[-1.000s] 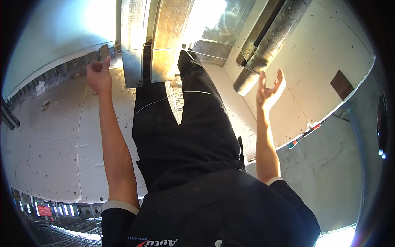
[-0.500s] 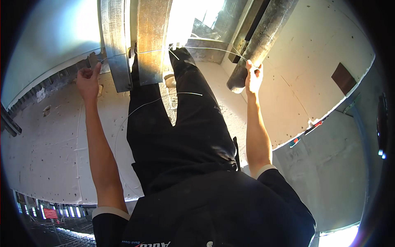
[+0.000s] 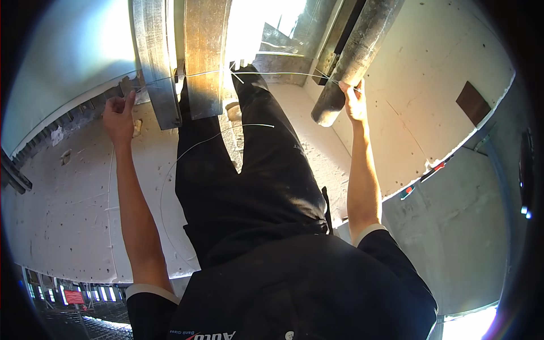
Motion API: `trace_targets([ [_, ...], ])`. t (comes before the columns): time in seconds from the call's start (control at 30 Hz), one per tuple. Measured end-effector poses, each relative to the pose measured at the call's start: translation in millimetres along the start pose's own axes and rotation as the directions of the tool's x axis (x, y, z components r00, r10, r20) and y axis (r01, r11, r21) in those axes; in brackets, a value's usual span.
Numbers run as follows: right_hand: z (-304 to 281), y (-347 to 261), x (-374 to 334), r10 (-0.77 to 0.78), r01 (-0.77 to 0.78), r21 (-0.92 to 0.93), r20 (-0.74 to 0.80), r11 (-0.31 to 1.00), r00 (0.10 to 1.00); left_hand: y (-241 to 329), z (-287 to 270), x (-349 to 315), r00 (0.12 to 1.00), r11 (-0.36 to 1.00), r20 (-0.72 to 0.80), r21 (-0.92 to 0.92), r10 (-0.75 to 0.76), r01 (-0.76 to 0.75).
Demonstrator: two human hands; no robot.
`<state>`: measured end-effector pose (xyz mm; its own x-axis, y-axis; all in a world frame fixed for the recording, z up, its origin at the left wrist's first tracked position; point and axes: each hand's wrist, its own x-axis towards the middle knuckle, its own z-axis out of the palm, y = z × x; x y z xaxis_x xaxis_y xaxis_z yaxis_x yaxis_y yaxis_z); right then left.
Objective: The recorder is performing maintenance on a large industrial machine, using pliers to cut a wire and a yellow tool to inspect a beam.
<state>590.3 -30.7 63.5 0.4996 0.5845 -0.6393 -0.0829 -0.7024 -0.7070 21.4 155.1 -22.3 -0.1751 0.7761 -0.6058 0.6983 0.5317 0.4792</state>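
Both bare arms reach forward, either side of the black-trousered legs (image 3: 249, 170): left hand (image 3: 119, 116) loosely curled, right hand (image 3: 355, 102) pinched shut.

Wire (image 3: 272, 72) across two upright beams (image 3: 178, 56), pipe (image 3: 351, 56) at right

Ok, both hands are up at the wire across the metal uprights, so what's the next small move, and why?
Probably draw the thin wire taut. The left hand and right hand each pinch an end, it already runs across the two metal uprights, and a slack loop sags below.
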Motion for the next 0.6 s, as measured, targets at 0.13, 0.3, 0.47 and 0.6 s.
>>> trace_targets([
  [0.13, 2.4, -4.7, -3.5, 0.011, -0.012, 0.036, 0.008, 0.999, 1.0, 9.1, -2.9, 2.0, 0.998, 0.997, -0.036, 0.06, 0.044, -0.041],
  [0.3, 4.0, 3.1, -19.4, 0.035, -0.036, 0.072, 0.019, 0.997, 0.999, 13.3, -4.5, 2.1, 0.99, 0.978, -0.096, 0.19, 0.108, -0.088],
  [0.47, 7.4, 4.9, -25.7, 0.02, -0.006, 0.123, -0.108, 0.992, 0.994, 11.2, -4.1, 5.3, 0.986, 0.967, -0.109, 0.236, 0.128, -0.099],
  [0.6, 8.9, -4.6, -22.0, -0.044, 0.045, 0.027, -0.056, 0.999, 0.997, 13.2, -5.0, 4.6, 0.978, 0.949, -0.125, 0.291, 0.165, -0.122],
])
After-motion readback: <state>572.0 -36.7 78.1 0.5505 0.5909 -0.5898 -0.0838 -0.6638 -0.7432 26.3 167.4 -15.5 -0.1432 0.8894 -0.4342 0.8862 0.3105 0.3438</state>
